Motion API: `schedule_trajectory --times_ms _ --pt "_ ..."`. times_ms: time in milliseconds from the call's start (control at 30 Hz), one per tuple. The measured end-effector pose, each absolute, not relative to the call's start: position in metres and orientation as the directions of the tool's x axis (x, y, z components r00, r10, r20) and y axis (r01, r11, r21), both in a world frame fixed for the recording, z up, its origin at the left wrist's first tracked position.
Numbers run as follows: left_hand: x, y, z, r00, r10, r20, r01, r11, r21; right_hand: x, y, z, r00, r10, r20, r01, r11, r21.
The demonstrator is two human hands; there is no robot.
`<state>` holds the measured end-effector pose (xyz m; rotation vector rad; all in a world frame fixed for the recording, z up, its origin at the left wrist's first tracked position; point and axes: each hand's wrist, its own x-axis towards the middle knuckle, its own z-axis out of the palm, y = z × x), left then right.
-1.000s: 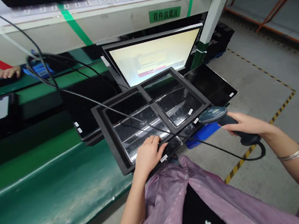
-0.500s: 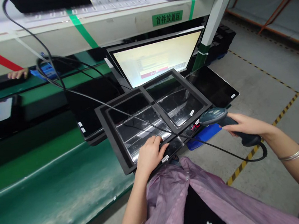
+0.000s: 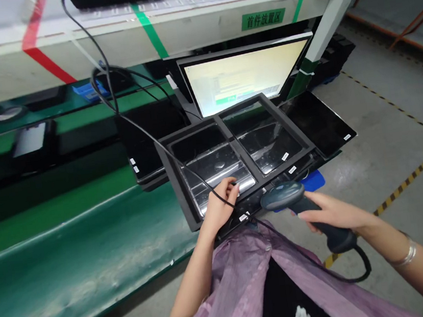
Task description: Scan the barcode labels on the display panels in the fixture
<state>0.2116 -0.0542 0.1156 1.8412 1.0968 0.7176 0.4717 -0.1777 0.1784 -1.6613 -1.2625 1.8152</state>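
Note:
My left hand (image 3: 220, 203) rests on the near side of a black divided tray (image 3: 179, 191), with its fingers on a glossy flat-panel screen (image 3: 212, 163) lying in the left compartment. A black scanner cable (image 3: 167, 148) runs across the tray and past my left wrist. My right hand (image 3: 332, 215) grips the handle of a dark grey handheld barcode scanner (image 3: 281, 196), whose head points left, just beyond the tray's near right corner. A second glossy panel (image 3: 266, 139) lies in the right compartment.
A lit monitor (image 3: 245, 74) stands behind the tray. Black panels (image 3: 317, 122) lean on either side of it. A green conveyor belt (image 3: 63, 243) runs along the left. A blue tray (image 3: 312, 181) sits low on the right, with yellow-black floor tape (image 3: 411, 183) beyond.
My right hand has brought the scanner left and closer to me. My left hand has shifted slightly on the tray. The whole view has turned, moving the scene rightward.

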Motion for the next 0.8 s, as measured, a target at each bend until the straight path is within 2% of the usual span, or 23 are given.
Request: schedule_trajectory --times_ms 167,267,467,800 --pt "0.195 -0.059 0.106 0.527 0.822 0.214 0.012 -0.259 0.966 0.434 -0.180 0.165 -0.242 0.746 -0.621 0.264 -0.565 -0.782" --pt "0.184 -0.063 0.105 0.532 0.802 0.273 -0.110 -0.254 0.961 0.423 -0.182 0.167 -0.218 0.741 -0.635 0.261 -0.583 -0.769" --pt "0.176 -0.067 0.112 0.576 0.783 0.232 -0.063 -0.241 0.969 0.409 -0.182 0.179 -0.171 0.757 -0.631 0.282 -0.576 -0.767" --pt "0.176 -0.065 0.111 0.603 0.759 0.245 -0.098 -0.234 0.967 0.404 -0.186 0.183 -0.138 0.775 -0.617 0.314 -0.556 -0.769"
